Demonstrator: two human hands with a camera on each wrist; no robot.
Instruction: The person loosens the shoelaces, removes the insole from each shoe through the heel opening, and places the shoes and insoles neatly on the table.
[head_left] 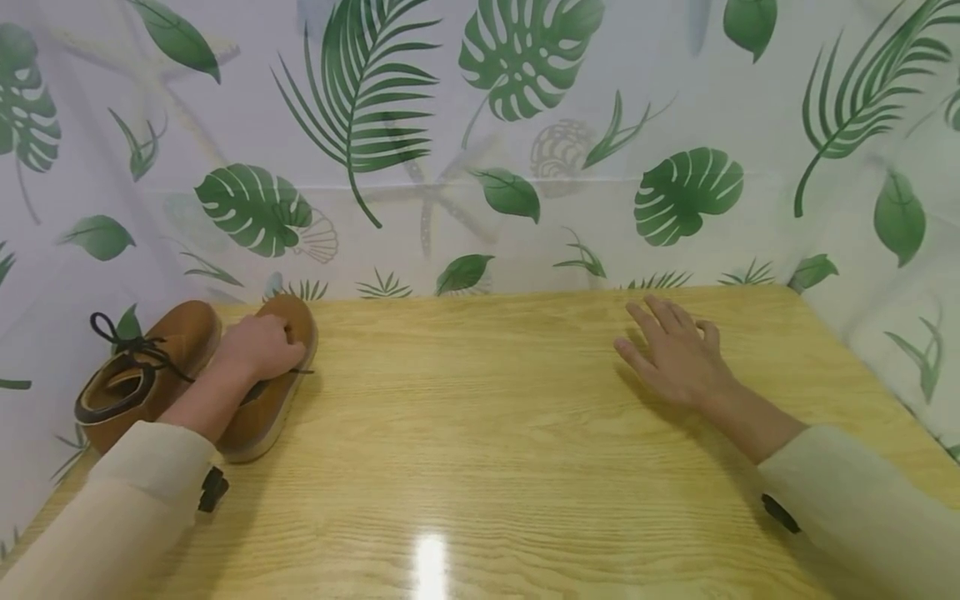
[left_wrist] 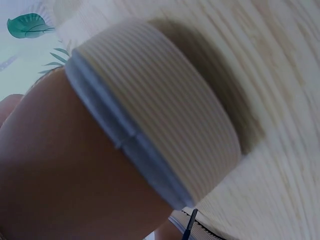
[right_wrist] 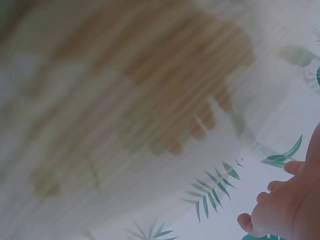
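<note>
A pair of brown lace-up shoes stands at the left of the head view. My left hand (head_left: 262, 346) grips the inner shoe (head_left: 247, 429) from above, its fingers bent over the upper near the laces. That shoe's heel fills much of the left wrist view, with a ribbed beige sole (left_wrist: 165, 105) and a grey welt. The outer shoe (head_left: 191, 333), with a black lace bow, is partly covered by my left forearm. Over the right side of the table, my right hand (head_left: 678, 358) is palm down with spread, relaxed fingers and holds nothing.
The light wooden table (head_left: 465, 400) stretches between my hands. A white cloth with green leaf prints (head_left: 600, 233) rises behind it and along both sides. A bright light reflection (head_left: 430, 567) shows on the near part of the table.
</note>
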